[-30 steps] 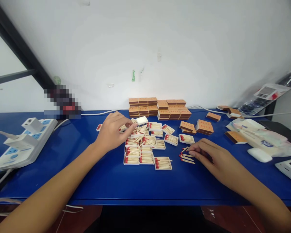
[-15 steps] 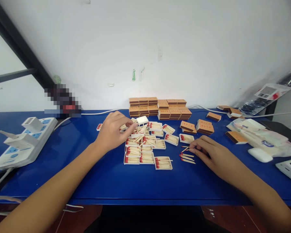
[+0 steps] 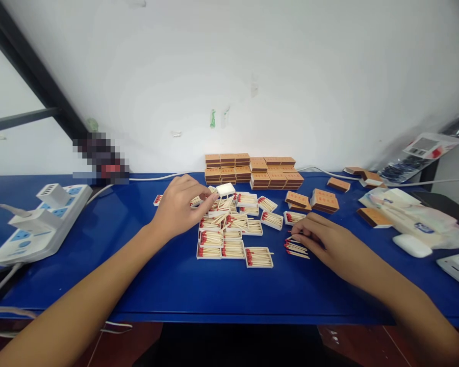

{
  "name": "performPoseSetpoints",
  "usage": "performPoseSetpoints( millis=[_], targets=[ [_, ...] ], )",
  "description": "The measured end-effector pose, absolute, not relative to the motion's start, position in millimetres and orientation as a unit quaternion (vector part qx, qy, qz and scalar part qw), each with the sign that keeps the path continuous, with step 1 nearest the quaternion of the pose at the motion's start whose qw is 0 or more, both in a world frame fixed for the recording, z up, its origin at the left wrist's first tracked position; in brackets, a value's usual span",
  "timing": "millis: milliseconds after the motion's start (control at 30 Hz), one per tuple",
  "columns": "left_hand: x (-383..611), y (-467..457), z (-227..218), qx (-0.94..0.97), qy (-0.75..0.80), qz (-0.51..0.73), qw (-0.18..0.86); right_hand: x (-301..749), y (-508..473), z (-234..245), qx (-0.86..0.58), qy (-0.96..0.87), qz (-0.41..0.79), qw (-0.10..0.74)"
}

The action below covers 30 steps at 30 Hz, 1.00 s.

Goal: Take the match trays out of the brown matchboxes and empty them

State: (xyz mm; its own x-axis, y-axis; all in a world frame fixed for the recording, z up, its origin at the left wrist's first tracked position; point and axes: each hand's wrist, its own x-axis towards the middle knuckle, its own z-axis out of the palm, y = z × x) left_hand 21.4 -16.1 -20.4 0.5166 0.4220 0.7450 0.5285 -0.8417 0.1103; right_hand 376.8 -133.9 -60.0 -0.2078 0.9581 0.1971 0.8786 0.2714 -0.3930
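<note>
My left hand [image 3: 181, 204] is over the back left of a heap of open matchbox trays. Its thumb and fingers close on the edge of a tilted white matchbox tray [image 3: 225, 190], whose inside I cannot see. Beneath lie loose matches [image 3: 222, 205] with red heads. At the right, my right hand [image 3: 321, 235] is lowered to the table, its fingertips pinched on a match [image 3: 290, 233] largely hidden by them. A small row of loose matches [image 3: 297, 250] lies just under those fingers. A filled tray [image 3: 258, 257] stands at the front of the heap.
Closed orange matchboxes [image 3: 277, 179] are stacked against the wall, with more boxes [image 3: 324, 200] at the right. A power strip [image 3: 61, 219] with plugs sits on the left of the blue table [image 3: 156, 290]. Plastic packaging [image 3: 424, 216] and a white case [image 3: 412, 245] lie at the right.
My right hand has shifted slightly left, its fingertips now covering more of the upper match. The left hand and the white tray keep their place.
</note>
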Motion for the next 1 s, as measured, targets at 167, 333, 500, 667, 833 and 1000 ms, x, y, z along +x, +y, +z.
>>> performPoseSetpoints(
  millis=[167,333,500,667,833,1000],
  targets=[
    [21,-16,-20,-0.867,-0.274,-0.41,0.07,381,-133,-61,-0.606,-0.768,0.091,0.185],
    [22,-17,-20,-0.869,-0.265,-0.411,0.083,384,-139,-57,-0.609,-0.765,0.121,0.171],
    [22,-16,-20,-0.867,-0.263,-0.413,0.088,386,-135,-62,-0.616,-0.756,0.083,0.205],
    [21,-16,-20,-0.868,-0.26,-0.414,0.09,381,-140,-61,-0.618,-0.754,0.095,0.201],
    [21,-15,-21,-0.869,-0.258,-0.412,0.09,375,-153,-54,-0.616,-0.752,0.126,0.199],
    [21,-16,-21,-0.876,-0.25,-0.406,0.07,372,-155,-56,-0.612,-0.756,0.138,0.189]
  ],
)
